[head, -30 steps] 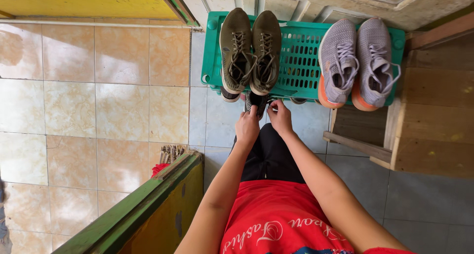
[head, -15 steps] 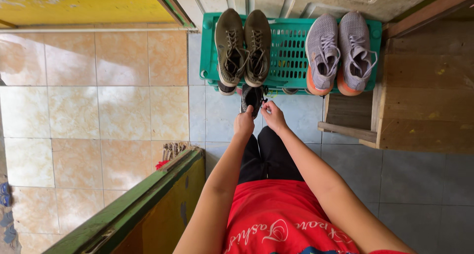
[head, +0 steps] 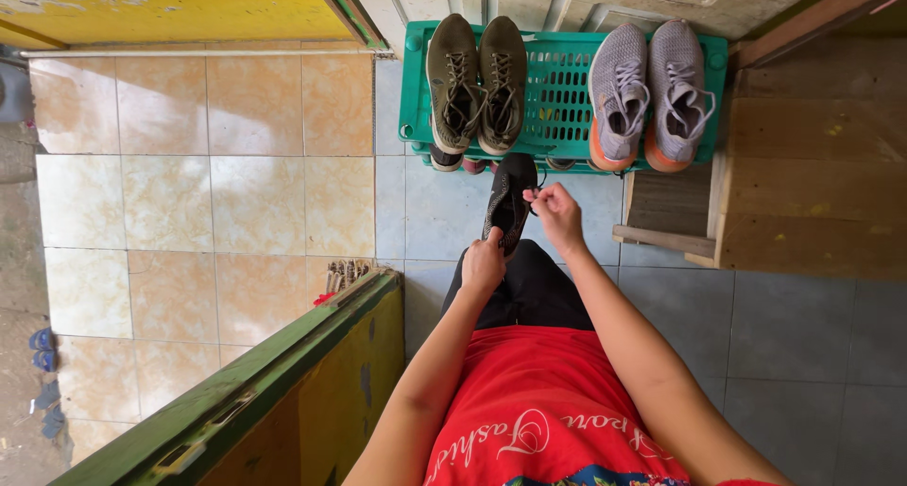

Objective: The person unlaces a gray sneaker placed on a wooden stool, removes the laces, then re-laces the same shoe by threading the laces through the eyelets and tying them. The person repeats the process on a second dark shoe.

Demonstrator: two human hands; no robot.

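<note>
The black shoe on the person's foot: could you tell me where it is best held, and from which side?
Probably the black shoe is best gripped at its heel, from the near side: the heel points toward the person, where the left hand already touches it.

No packages, labels, signs or screens anywhere in view.

Black shoe (head: 510,201) looks matt knit cloth with thin laces. Above it, the green rack (head: 567,99) is glossy moulded plastic lattice; left of the rack, floor tiles (head: 236,193) are smooth, shiny ceramic. Right of the rack, the crate (head: 812,165) is rough bare wood.
</note>
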